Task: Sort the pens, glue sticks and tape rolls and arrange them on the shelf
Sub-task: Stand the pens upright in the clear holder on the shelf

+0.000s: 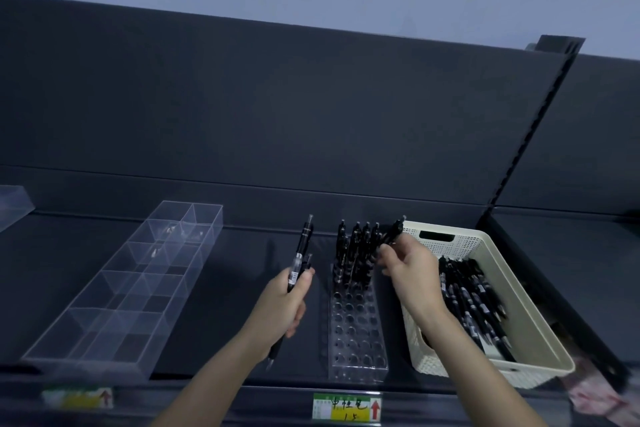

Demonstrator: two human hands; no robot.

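Handwritten "中性笔", "15", red arrow [375, 409] on shelf-edge label [341, 408]

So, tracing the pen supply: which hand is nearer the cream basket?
Right. The right hand is at the cream basket's left rim; the left hand is beyond the pen rack, further left.

Vantage: head-worn, above the shelf [242, 253] front edge
Facing: forward and down, toward the back panel [277, 114]
Range: near, horizon tilted

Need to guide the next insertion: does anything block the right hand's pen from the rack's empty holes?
Nothing visible does. The pen in the right hand sits beside the standing pens; the nearer holes of the rack are uncovered.
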